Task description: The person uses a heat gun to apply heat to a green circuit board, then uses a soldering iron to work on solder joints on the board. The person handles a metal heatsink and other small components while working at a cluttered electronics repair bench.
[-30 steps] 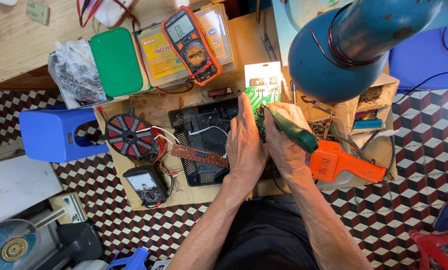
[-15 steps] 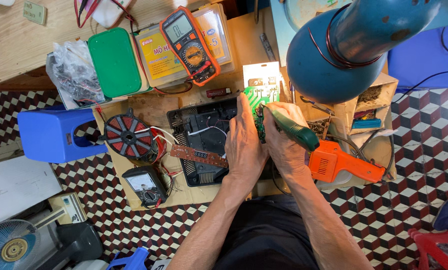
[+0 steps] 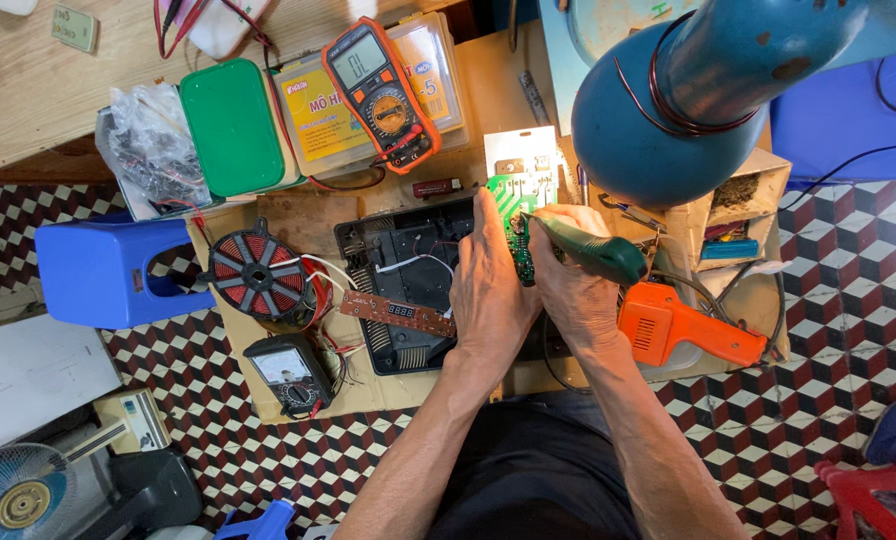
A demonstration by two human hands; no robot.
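While the left hand (image 3: 488, 290) steadies the green board (image 3: 513, 205) over the opened black casing (image 3: 403, 280) mid-bench, the right hand (image 3: 573, 285) grips a green-handled tool (image 3: 593, 250) against it, so looks like mid-repair, nothing reassembled yet.

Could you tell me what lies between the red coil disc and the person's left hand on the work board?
In the head view, a narrow brown display board and white wires lie between the red coil disc and the left hand, over the open black housing.

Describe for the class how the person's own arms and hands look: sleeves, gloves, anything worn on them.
Both forearms are bare to the frame's lower edge, with no sleeves in view. The left hand and right hand wear no gloves; no watch, ring or bracelet shows.
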